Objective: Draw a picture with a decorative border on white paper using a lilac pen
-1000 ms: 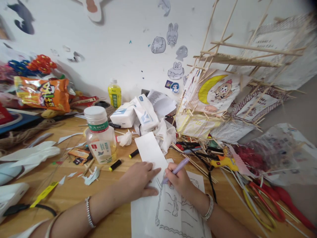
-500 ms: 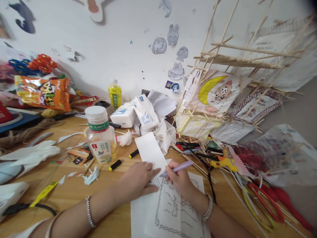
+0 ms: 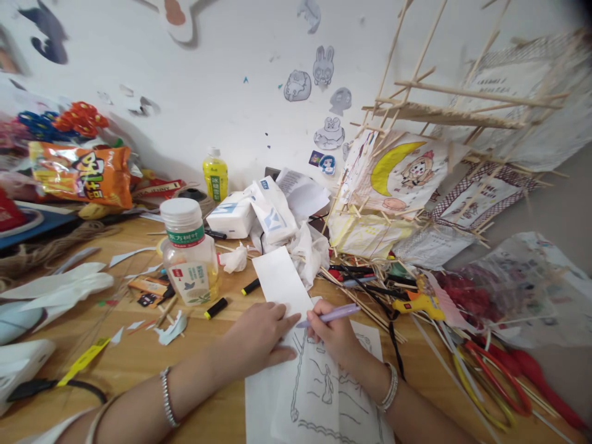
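Observation:
My right hand (image 3: 333, 333) grips a light purple pen (image 3: 333, 313), its tip low over the drawing paper (image 3: 319, 394) close to my left fingertips. Black outlines cover that thin sheet: a wavy border, short curved strokes and a small figure. Spread flat, my left hand (image 3: 263, 336) presses on the edge of a blank white paper strip (image 3: 280, 274) that slants away from me across the drawing. Another white sheet (image 3: 256, 401) lies beneath. Just beyond my left hand are a black marker cap (image 3: 216, 308) and a marker (image 3: 250, 287), both with yellow ends.
A plastic bottle (image 3: 189, 256) stands left of the papers, with tissue packs (image 3: 272, 209) behind. At right are a yellow glue gun (image 3: 419, 301), red-handled scissors (image 3: 499, 376), and a stick frame with a moon drawing (image 3: 411, 172). Paper scraps (image 3: 171, 328) lie left.
The pen tip has shifted slightly left, and the pen lies a little flatter. My left hand stays in place on the paper.

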`<state>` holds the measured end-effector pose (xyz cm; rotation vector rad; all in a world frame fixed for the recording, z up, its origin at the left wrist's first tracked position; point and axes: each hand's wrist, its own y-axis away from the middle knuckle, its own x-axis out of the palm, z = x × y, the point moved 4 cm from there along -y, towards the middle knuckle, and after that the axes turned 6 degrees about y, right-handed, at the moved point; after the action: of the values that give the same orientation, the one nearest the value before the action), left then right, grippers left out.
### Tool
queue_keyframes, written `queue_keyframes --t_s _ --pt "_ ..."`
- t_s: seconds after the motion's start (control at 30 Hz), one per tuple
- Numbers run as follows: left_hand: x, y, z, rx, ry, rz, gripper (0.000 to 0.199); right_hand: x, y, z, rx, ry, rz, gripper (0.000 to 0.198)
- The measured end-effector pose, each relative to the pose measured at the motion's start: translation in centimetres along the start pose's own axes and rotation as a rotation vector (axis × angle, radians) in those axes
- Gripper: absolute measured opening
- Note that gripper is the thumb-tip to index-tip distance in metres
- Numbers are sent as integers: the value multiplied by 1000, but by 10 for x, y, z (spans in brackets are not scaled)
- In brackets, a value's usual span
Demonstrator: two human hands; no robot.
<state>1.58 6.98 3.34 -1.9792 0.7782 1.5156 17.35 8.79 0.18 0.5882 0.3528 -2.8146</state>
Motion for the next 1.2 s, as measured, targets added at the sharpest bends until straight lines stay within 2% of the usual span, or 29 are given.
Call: queue_keyframes --t_s 1.2 --pt "1 -1 1 -4 -7 13 51 -1 1 -2 40 10 -10 29"
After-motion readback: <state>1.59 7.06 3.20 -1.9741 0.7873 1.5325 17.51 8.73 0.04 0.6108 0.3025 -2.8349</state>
